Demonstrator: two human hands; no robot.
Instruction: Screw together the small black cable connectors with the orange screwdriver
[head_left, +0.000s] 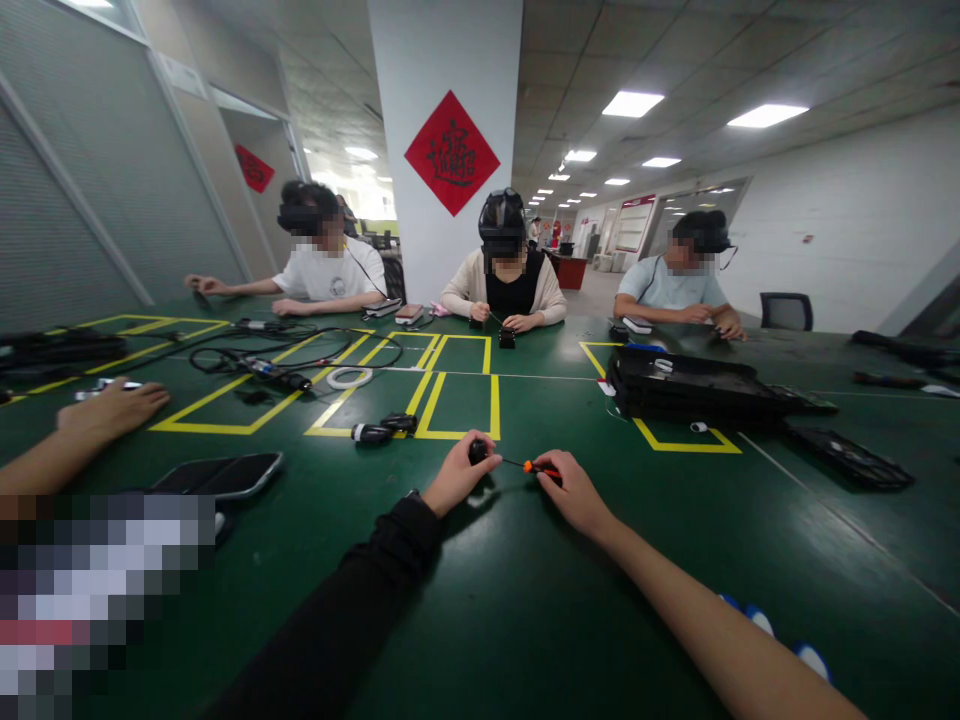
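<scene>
Both my hands are over the near middle of the green table (480,600). My left hand (456,475) is closed around a small black rounded part (478,452); the fingers cover some of it, and its kind does not show. Between the fingers of my right hand (574,492) is a screwdriver with an orange and black handle (534,467). Its thin shaft points left and reaches the black part; whether the tip sits in a screw is too small to see. Just beyond my left hand lie black cylindrical pieces (384,428), one with a white end.
Yellow tape rectangles (459,436) mark the table. Black trays (697,385) are stacked at the right, and cables (277,370) with a white ring (349,378) lie left. A phone (225,475) rests near a co-worker's hand (112,410). Three people sit opposite.
</scene>
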